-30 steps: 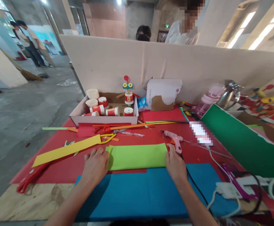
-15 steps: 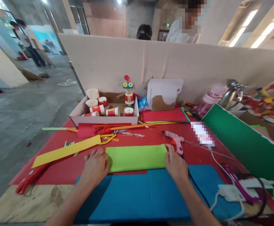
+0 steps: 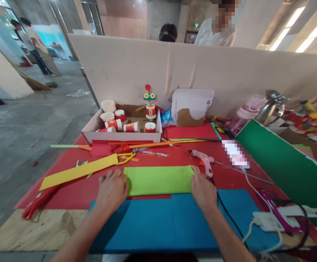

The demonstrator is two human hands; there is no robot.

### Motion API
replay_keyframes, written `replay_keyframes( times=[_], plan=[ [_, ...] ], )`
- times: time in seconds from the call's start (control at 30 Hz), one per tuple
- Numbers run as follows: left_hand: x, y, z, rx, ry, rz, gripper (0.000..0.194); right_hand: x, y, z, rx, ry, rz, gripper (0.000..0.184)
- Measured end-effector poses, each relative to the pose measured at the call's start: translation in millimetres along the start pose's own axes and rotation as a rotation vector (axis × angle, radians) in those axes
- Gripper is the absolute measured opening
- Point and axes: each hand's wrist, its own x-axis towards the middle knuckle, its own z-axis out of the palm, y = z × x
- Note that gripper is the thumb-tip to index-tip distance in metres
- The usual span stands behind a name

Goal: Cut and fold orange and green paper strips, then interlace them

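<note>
A folded strip of lime-green paper [image 3: 159,181] lies across the middle of the table, in front of me. My left hand [image 3: 113,189] grips its left end with curled fingers, and my right hand [image 3: 204,188] grips the right end the same way. Under the strip's near edge are blue sheets [image 3: 153,225] and red paper. Just beyond my right hand rests a pink glue gun [image 3: 204,161]. A yellow paper strip [image 3: 79,171] and yellow-handled scissors [image 3: 127,158] lie beyond my left hand. The fingertips are partly hidden at both ends.
A shallow box [image 3: 121,137] of paper cups and a paper-cup figure [image 3: 150,110] stands against the white partition [image 3: 125,69]. At right are a green box [image 3: 292,156], a pink bottle [image 3: 243,116] and a power strip [image 3: 273,221] with cables. Red-handled scissors [image 3: 35,203] lie at left.
The camera view has shifted slightly. Both hands stay at the ends of the green paper, which looks much the same.
</note>
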Motion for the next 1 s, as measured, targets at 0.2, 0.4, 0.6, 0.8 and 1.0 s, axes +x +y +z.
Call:
replay_keyframes(
  times=[0.2,0.4,0.6,0.8,1.0],
  plan=[
    [-1.1,1.0,-1.0,0.007,-0.014,0.002,0.032,-0.9,0.7,2.5,-0.009,0.006,-0.019,0.042],
    [-1.3,1.0,-0.7,0.013,0.000,0.001,0.030,-2.0,3.9,-0.1,0.095,0.018,-0.019,0.037],
    [0.1,-1.5,-0.1,-0.002,-0.017,0.007,0.030,-1.5,3.4,-0.4,0.121,0.027,-0.020,0.036],
    [1.6,-0.2,-4.5,0.001,-0.046,-0.004,0.031,-0.3,5.0,5.7,0.074,0.085,-0.017,0.036],
    [2.4,1.4,-8.6,-0.017,-0.070,-0.026,0.030,1.0,5.5,6.9,0.075,0.089,-0.023,0.036]
  ],
)
